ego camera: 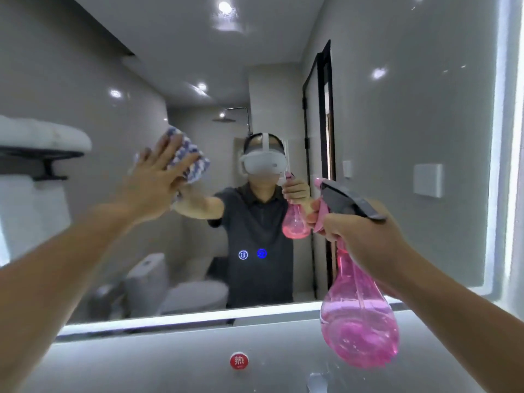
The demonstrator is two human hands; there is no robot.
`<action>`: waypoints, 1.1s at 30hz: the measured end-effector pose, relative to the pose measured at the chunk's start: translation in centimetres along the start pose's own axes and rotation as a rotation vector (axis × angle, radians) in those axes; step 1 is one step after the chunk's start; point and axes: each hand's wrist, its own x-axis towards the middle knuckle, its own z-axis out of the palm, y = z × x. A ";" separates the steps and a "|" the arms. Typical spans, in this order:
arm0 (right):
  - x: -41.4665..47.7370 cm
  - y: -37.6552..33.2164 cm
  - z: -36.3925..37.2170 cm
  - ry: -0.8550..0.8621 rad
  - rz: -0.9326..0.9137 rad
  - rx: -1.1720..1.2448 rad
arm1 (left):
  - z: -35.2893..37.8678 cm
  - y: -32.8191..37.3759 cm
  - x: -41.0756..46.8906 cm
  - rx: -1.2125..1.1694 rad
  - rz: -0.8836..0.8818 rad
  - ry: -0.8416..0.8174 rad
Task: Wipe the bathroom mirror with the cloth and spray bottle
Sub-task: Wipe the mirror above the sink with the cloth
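Pressing a blue-and-white woven cloth [185, 157] flat against the bathroom mirror [397, 114], our left hand [153, 182] is spread wide, fingers straight and palm against the fabric, at the left-centre of the glass and level with the reflected headset. Our right hand [365, 236] is wrapped firmly around the neck of a pink translucent spray bottle [360, 321], held in front of the mirror's lower right, apart from the glass; its grey trigger head [348, 201] points left, and we cannot tell whether a finger rests on the trigger. The bulb is partly filled with pink liquid. Two small lit touch icons [252, 254] glow in the mirror's lower centre. A lit strip [147, 321] runs along the mirror's bottom edge. Below it on the wall sits a round red sticker [239, 361]. At far left, a black shelf [42, 157] carries white folded towels [42, 134].
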 end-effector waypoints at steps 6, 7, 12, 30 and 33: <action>-0.3 0.4 0.1 0.010 0.048 -0.017 | 1.2 1.4 -0.2 -0.166 -0.406 0.106; -0.5 0.3 0.4 0.014 0.055 -0.019 | 2.1 2.6 -2.8 -0.181 -0.451 0.132; -0.5 -0.4 1.8 -0.021 0.032 -0.039 | 8.3 10.6 -19.0 -0.058 -0.041 0.059; -0.6 -3.2 4.9 0.075 0.033 -0.133 | 10.7 16.2 -20.2 -0.239 -0.202 0.120; -0.7 -3.4 3.4 0.137 0.005 -0.181 | 12.6 20.1 -21.1 -0.105 0.071 0.032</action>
